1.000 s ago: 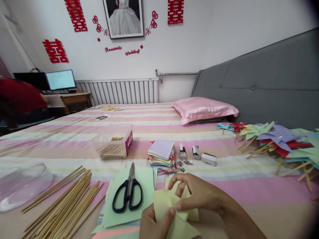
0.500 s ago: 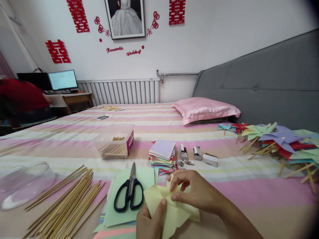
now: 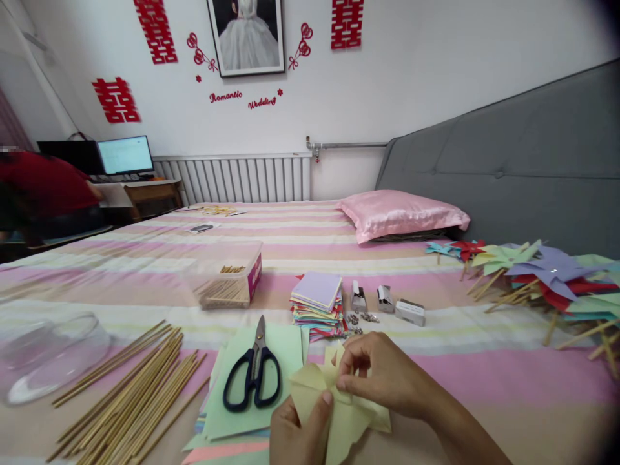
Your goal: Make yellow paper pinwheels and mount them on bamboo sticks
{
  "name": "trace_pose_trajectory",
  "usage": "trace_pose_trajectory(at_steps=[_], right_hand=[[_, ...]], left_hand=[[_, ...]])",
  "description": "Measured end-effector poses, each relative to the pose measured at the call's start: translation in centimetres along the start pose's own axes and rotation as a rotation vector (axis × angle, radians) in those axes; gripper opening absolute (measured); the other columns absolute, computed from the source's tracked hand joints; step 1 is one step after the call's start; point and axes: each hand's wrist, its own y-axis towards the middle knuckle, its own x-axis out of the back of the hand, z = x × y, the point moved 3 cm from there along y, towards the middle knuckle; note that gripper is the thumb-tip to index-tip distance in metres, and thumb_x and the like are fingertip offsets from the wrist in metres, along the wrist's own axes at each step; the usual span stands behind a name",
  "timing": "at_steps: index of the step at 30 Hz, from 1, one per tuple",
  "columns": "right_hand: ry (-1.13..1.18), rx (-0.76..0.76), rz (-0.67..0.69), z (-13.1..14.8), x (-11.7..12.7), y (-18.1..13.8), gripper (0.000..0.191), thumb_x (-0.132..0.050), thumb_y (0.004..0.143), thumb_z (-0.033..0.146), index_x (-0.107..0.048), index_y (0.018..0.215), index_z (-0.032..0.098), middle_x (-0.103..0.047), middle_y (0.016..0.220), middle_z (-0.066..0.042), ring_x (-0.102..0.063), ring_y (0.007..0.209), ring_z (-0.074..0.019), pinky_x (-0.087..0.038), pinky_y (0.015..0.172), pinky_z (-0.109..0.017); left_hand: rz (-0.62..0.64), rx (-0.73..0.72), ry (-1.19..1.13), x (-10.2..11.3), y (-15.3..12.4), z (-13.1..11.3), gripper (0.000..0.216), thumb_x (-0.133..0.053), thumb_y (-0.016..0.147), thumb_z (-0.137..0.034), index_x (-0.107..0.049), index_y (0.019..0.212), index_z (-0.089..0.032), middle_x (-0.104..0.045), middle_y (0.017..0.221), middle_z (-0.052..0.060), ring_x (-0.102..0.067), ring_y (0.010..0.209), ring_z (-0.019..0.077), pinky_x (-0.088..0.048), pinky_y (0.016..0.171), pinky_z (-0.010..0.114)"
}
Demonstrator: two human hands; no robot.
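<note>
Over the striped bedspread, left hand and right hand pinch yellow paper, 1 flap pointing to the near side.

Wall: bright and quite even; the light source is outside the frame.
Pillow: shiny highlights on top, dark shadow under its front edge.
Monitor: pale glow at left, the text not readable.
Clear lid: whitish glare at lower left.
Yellow paper: soft shading in the folds.
Person in red: blurred at left edge.
Pinwheels: stretched toward right edge.
Right corners: darkened, almost black.
</note>
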Motion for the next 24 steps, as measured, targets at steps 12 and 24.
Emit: trace_pose_trajectory(at_steps=[12,24], right_hand=[[0.371,-0.057,0.022,-0.3,-1.1,0.1,0.046,-0.064,0.063,0.01,-0.048,0.104,0.022,-0.054,0.073,0.005,-0.051,0.057,-0.0083,-0.038,0.051,-0.018],[0.594,-0.108,0.129,-0.2,-1.8,0.1,0.067,-0.058,0.062,0.0,-0.039,0.122,0.023,-0.058,0.07,0.005,-0.055,0.06,-0.0097,-0.04,0.054,-0.019]], left_hand=[[-0.095,-0.005,0.018,0.3,-0.1,-0.7,0.045,-0.081,0.045,-0.042,-0.068,0.074,-0.01,-0.072,0.058,0.01,-0.066,0.053,0.0239,-0.048,0.051,0.03],[0.048,-0.014,-0.056,-0.4,-0.6,-0.8,0.036,-0.082,0.048,-0.034,-0.074,0.073,-0.009,-0.069,0.052,0.008,-0.063,0.049,0.019,-0.048,0.049,0.026]])
